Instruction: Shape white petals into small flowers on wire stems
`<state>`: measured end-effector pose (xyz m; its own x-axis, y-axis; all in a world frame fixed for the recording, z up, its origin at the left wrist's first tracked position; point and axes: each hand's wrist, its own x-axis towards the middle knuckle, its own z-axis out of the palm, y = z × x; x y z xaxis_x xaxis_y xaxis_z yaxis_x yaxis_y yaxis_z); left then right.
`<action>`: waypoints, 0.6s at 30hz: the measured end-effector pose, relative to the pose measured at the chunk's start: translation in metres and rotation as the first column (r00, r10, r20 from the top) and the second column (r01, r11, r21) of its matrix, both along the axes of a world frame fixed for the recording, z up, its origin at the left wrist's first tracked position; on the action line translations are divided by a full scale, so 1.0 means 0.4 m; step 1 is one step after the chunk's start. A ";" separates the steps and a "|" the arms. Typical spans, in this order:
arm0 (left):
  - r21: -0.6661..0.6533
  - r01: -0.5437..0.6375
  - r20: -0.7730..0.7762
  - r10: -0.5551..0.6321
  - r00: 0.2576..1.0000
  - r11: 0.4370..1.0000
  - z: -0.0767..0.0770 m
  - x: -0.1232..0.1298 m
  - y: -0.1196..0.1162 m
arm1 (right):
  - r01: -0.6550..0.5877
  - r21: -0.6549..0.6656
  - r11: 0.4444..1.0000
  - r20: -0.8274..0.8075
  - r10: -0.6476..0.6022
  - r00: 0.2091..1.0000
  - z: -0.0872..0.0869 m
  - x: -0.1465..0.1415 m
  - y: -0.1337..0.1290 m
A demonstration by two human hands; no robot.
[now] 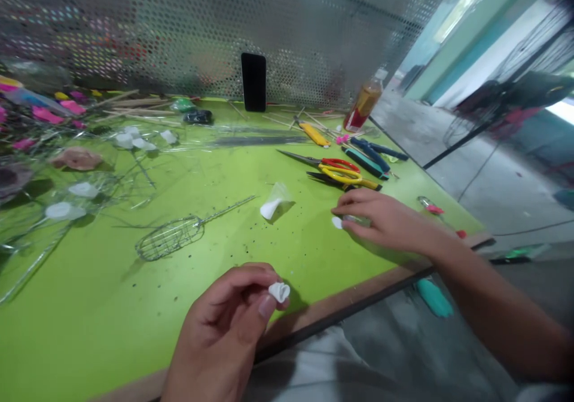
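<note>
My left hand (228,324), near the front of the table, pinches a small white rolled flower (280,292) between thumb and fingertips. The flower looks like a rosebud with curled petals. Further right, my right hand (374,219) rests low over the table with its fingers curved. A flat white round petal (337,223) lies at its fingertips. Something pale is partly hidden under that hand, too covered to make out. Between the hands and farther back is a white cone-shaped piece (269,209) in clear film. A woven wire frame with a twisted stem (173,238) lies to the left.
Behind my right hand lie red-handled scissors (339,165), yellow-handled scissors (343,174), pliers (370,154) and a yellow cutter (314,134). A phone (254,82) leans on the perforated metal panel (188,25). A bottle (364,103) stands back right. Wrapped white pieces (65,211) lie left.
</note>
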<state>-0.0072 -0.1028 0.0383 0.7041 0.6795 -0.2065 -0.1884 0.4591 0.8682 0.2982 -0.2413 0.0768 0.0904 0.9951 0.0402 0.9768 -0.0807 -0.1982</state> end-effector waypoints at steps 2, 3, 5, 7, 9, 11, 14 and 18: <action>0.012 0.013 -0.001 -0.013 1.000 1.000 -0.004 -0.002 0.001 | 0.006 0.002 1.000 -0.001 -0.006 1.000 -0.007 -0.003 -0.003; 0.019 0.017 0.005 -0.017 1.000 1.000 -0.005 -0.002 0.001 | 0.020 0.010 1.000 -0.006 -0.020 1.000 -0.009 -0.006 -0.005; 0.028 0.021 0.011 -0.021 1.000 0.999 -0.004 -0.001 0.001 | 0.072 0.014 0.997 -0.042 -0.072 0.997 -0.011 -0.010 -0.003; 0.018 0.015 -0.008 -0.015 1.000 1.000 0.002 0.001 0.000 | 0.137 -0.019 0.990 -0.101 -0.138 0.985 -0.011 -0.012 0.006; -0.004 0.009 -0.034 -0.009 0.999 1.000 0.008 0.002 -0.002 | 0.188 -0.077 0.979 -0.157 -0.198 0.968 -0.005 -0.009 0.019; -0.024 0.002 -0.046 -0.003 0.999 1.000 0.012 0.003 -0.003 | 0.218 -0.140 0.966 -0.203 -0.243 0.949 0.004 -0.002 0.033; -0.033 -0.008 -0.043 0.006 0.999 0.999 0.011 0.001 -0.003 | 0.203 -0.228 0.952 -0.254 -0.259 0.932 0.020 0.014 0.051; 0.002 0.004 -0.025 -0.004 1.000 1.000 0.008 0.001 -0.001 | 0.156 -0.286 0.946 -0.245 -0.229 0.942 0.034 0.028 0.070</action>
<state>-0.0070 -0.1033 0.0415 0.7016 0.6769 -0.2225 -0.1650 0.4581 0.8735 0.3095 -0.2134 0.0905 0.2518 0.9296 -0.2692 0.8490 -0.3457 -0.3996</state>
